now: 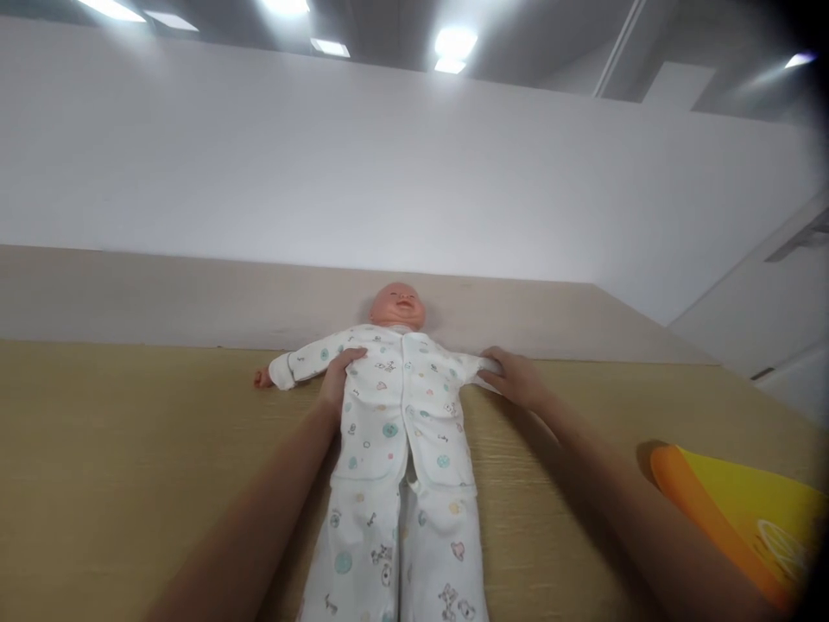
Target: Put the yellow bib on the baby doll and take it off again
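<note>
A baby doll [400, 307] lies on its back on the table, its head toward the wall. It wears a white printed top [379, 406] and matching trousers [363, 553]. The front of the top parts near its hem. My left hand [338, 373] rests against the side of the top below the doll's armpit, its fingers partly hidden. On the other side my right hand [510, 377] grips the top's sleeve [472, 370]; no doll hand shows at that cuff. The opposite sleeve is stretched out, and the doll's hand [262, 377] pokes from its cuff.
A yellow and orange item [731, 492] lies on the wooden tabletop [129, 466] at the right, partly behind my right forearm. A beige strip [161, 294] runs along the back, in front of a white wall [291, 164].
</note>
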A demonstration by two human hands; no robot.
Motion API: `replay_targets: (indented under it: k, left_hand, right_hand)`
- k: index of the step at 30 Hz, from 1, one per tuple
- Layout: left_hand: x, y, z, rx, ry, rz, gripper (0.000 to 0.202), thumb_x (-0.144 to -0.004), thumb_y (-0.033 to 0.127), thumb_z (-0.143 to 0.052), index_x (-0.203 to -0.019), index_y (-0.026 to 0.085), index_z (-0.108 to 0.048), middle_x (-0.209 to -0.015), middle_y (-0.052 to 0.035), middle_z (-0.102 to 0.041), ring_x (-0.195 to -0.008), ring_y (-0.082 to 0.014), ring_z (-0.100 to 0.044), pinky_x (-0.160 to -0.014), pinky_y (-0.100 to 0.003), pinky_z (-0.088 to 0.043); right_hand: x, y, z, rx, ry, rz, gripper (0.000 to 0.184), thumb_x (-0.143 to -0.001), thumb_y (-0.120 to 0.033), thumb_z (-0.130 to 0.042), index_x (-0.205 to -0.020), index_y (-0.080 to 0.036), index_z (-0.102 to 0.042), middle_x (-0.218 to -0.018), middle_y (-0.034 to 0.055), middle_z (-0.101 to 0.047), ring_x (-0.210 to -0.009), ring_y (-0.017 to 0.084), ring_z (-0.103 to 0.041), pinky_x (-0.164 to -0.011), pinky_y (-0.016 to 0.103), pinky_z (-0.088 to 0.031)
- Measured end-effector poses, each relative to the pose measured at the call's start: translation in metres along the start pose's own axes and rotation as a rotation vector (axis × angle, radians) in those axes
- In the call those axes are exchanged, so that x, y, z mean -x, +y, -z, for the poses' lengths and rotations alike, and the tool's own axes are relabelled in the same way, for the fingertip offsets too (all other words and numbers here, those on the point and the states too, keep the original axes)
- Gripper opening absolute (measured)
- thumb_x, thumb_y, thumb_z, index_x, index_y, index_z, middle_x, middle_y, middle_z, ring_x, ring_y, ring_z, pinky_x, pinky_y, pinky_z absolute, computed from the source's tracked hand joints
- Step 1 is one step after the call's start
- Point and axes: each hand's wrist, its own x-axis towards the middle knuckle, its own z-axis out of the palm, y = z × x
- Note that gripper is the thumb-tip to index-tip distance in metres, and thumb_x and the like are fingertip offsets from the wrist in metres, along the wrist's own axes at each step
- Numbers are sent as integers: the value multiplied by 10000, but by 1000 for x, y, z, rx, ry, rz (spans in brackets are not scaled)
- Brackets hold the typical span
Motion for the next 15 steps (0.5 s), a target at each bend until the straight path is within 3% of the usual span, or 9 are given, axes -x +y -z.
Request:
replay_targets:
  k: [4, 8, 13, 15]
  left_hand:
    - [-3, -2, 5, -8, -127, 77, 135, -570, 221, -721, -644, 164, -624, -586, 35, -621, -508, -130, -549, -565, -258, -459]
    - [-4, -2, 9, -47, -162, 114, 190, -601, 274, -704, -737, 147, -665, -626, 6, -653, -571, -177, -601, -630, -308, -495]
    - [-5, -2, 8, -49, -132, 95, 149, -592, 249, -693, -703, 156, -656, -621, 7, -658, -553, -169, -595, -579, -287, -483]
    - [-5, -1, 7, -52, -110, 85, 146, -579, 249, -699, -679, 160, -640, -616, 10, -654, -545, -168, -591, -574, -290, -482]
  right_hand:
    - [-1, 1, -3, 154, 65, 6, 212, -861, -302, -487, -1017, -185, -570, -950, 72, -666, -867, 233, -592, -753, 314, -401]
    - [0, -8, -3, 216, 79, 52, 350, -803, -243, -531, -1146, -190, -572, -1155, 88, -628, -1084, 293, -535, -919, 397, -381]
    - [-14, -14, 6, -74, -167, 16, 758, -771, -435, -621, -1433, -198, -337, -1434, 98, -425, -1290, 299, -414, -1033, 420, -357]
    - [-23, -15, 8, -134, -253, 49, 797, -747, -428, -658, -1443, -225, -328, -1440, 81, -421, -1288, 288, -428, -1028, 399, -376]
